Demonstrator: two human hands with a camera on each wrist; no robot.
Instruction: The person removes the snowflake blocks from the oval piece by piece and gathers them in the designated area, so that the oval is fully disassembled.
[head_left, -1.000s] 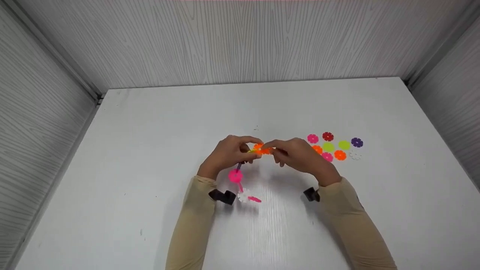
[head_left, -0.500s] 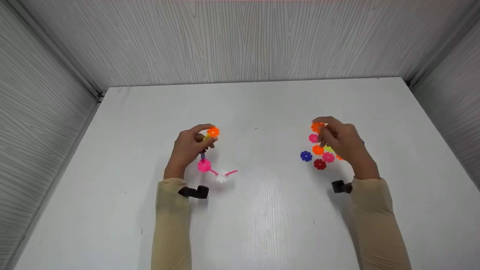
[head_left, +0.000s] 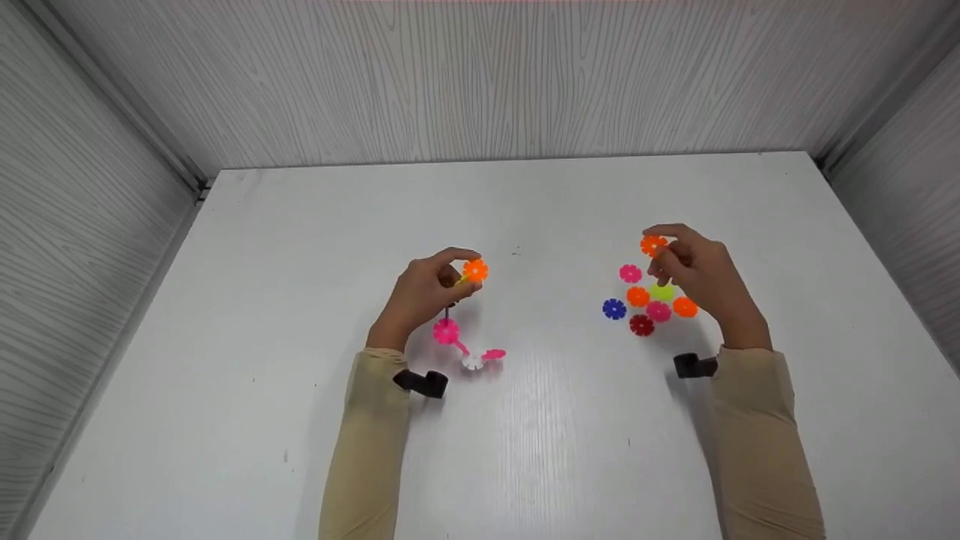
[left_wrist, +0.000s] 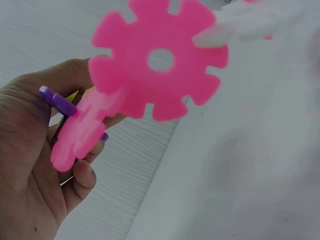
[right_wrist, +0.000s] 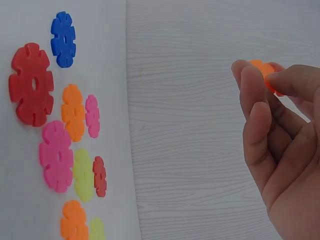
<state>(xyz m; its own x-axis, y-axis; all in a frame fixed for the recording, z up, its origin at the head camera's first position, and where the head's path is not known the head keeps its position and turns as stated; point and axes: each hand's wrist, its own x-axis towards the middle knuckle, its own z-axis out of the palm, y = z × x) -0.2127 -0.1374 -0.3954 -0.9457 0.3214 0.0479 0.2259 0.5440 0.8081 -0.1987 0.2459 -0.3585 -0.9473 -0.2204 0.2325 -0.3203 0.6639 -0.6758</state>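
Observation:
In the head view my left hand pinches a chain of slotted flower-shaped plastic discs between thumb and fingers. An orange disc stands at its upper end, with a sliver of yellow disc behind the thumb. Below the hand dangle a pink disc, a white disc and another pink disc. The left wrist view shows a purple disc in the chain, seen edge-on and partly covered. To the right, my right hand pinches a single orange disc above the loose discs.
Several loose discs lie flat at the right of the white table, among them a blue disc, a dark red disc and a yellow-green disc. My right hand covers part of this group. A wood-grain panel stands behind.
My hands, together at the orange discs a second ago, have separated. The right went right with one orange disc. The left swung left with the chain, then came partly back toward the middle.

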